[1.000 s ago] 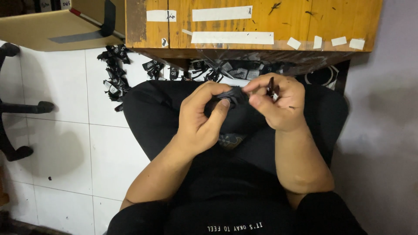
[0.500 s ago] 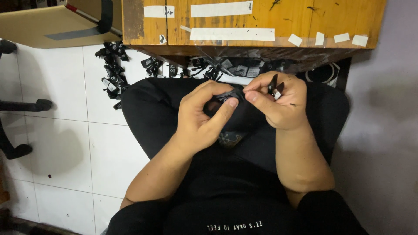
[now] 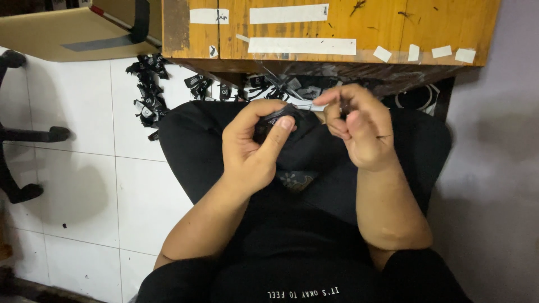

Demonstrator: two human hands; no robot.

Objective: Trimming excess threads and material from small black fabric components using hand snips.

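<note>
A wooden counter [image 3: 359, 33] with strips of white tape [image 3: 301, 46] stands at the top. Small black tags [image 3: 147, 84] lie on the white tiled floor [image 3: 84, 168]. A cardboard box [image 3: 62, 33] is at the upper left, a black chair base [image 3: 22, 134] near the left edge.

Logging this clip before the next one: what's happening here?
A seated person works over their lap at the edge of a wooden table. The left hand pinches a small black piece between thumb and fingers. The right hand is closed round something small and dark, too hidden to identify. More small black pieces lie on the white tiled floor under the table.
</note>
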